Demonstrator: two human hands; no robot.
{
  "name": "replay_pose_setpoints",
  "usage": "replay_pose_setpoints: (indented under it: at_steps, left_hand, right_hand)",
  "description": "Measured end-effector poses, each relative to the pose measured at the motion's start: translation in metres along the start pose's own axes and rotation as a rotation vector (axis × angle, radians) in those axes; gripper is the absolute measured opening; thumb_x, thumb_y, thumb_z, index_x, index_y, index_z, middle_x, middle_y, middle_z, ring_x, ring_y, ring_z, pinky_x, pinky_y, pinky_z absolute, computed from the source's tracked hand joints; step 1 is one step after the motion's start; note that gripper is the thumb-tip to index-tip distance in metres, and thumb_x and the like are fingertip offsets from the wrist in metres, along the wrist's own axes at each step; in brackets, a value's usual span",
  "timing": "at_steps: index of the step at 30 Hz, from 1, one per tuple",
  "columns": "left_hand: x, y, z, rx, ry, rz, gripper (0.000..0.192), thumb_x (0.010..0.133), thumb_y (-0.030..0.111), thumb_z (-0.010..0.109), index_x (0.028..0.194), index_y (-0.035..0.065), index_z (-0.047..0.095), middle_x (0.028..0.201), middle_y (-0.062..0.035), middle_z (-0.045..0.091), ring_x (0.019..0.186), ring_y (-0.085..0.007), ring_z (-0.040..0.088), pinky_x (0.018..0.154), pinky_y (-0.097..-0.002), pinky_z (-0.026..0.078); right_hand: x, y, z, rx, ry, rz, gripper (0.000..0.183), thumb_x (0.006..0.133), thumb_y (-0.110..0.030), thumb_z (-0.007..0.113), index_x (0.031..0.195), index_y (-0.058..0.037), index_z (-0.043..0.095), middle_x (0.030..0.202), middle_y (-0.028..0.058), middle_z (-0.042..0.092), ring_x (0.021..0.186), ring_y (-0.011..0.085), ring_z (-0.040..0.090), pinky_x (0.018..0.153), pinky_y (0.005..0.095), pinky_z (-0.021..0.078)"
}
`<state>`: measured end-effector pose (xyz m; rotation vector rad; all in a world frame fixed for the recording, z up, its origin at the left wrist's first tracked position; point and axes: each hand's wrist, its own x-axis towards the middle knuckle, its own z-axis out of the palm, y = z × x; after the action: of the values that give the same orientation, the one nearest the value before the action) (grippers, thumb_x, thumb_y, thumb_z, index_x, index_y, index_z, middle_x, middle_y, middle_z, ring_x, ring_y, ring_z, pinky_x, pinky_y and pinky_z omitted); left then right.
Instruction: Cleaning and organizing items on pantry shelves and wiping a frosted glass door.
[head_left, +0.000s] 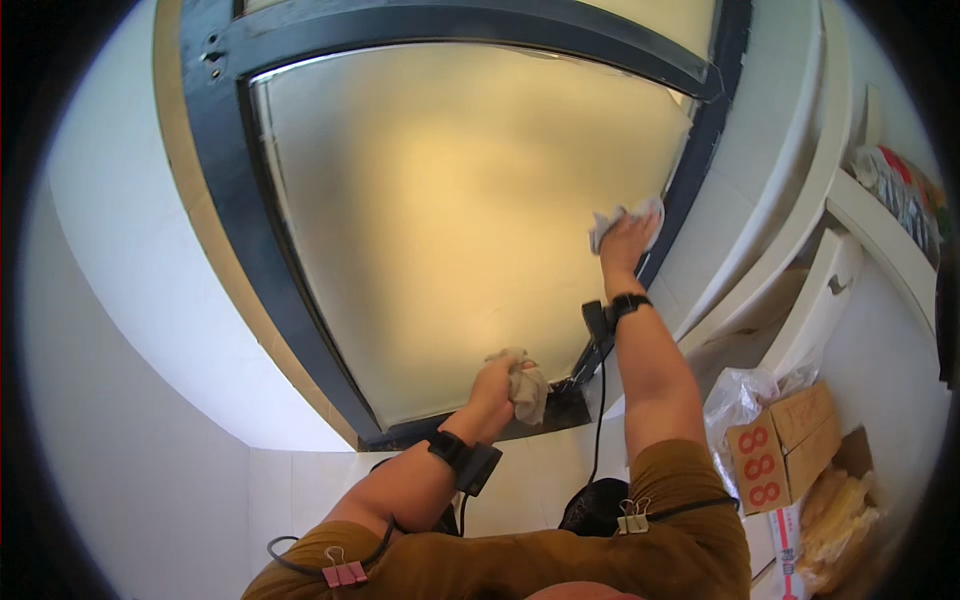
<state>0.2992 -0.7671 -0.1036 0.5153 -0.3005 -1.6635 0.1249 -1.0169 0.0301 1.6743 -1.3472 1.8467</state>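
Observation:
A frosted glass pane (450, 202) in a dark door frame (266, 247) stands before me, lit yellow from behind. My right hand (628, 238) presses a light grey cloth (602, 225) against the pane near its right edge, fingers spread over it. Lower down, close to the pane's bottom edge, my left hand (496, 386) grips a crumpled beige-grey cloth (531, 391). Part of that cloth hangs below the fingers. Whether it touches the glass I cannot tell.
Right of the door stands a white shelf unit (885, 232) holding a plastic-wrapped package (900, 187). Below it are a cardboard box (787, 446) with red print, a clear plastic bag (739, 397) and a yellowish bagged item (836, 525). A black cable (600, 420) hangs from my right wrist.

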Motion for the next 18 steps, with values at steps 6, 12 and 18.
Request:
replay_pose_setpoints:
  at_steps: [6, 12, 18]
  left_hand:
    - [-0.021, 0.011, 0.019, 0.007, 0.037, 0.023, 0.011, 0.095, 0.013, 0.050, 0.101, 0.0037, 0.049, 0.091, -0.0102, 0.059, 0.079, -0.0217, 0.060, 0.069, -0.0361, 0.054]
    - [-0.005, 0.010, 0.000, -0.079, 0.017, 0.078, 0.009, 0.092, 0.014, 0.053, 0.096, 0.0055, 0.051, 0.085, -0.0095, 0.059, 0.072, -0.0217, 0.060, 0.061, -0.0360, 0.052]
    - [-0.002, 0.013, 0.005, -0.086, 0.031, 0.099, 0.010, 0.093, 0.015, 0.050, 0.094, 0.0054, 0.052, 0.084, -0.0101, 0.059, 0.070, -0.0213, 0.060, 0.059, -0.0355, 0.051]
  right_hand:
    - [-0.053, -0.018, 0.018, 0.126, -0.208, 0.508, 0.042, 0.099, -0.017, 0.035, 0.131, 0.0103, 0.039, 0.147, 0.0292, 0.026, 0.137, 0.0384, 0.025, 0.113, 0.0404, 0.0225]
    - [-0.034, -0.142, 0.008, 0.314, -0.096, -0.016, 0.047, 0.097, -0.010, 0.039, 0.139, 0.0097, 0.030, 0.148, 0.0296, 0.023, 0.136, 0.0416, 0.026, 0.112, 0.0429, 0.0217]
    - [-0.008, -0.256, -0.003, 0.060, -0.177, -0.553, 0.059, 0.090, -0.009, 0.054, 0.142, 0.0050, 0.031, 0.149, 0.0315, 0.023, 0.138, 0.0509, 0.018, 0.114, 0.0512, 0.0170]
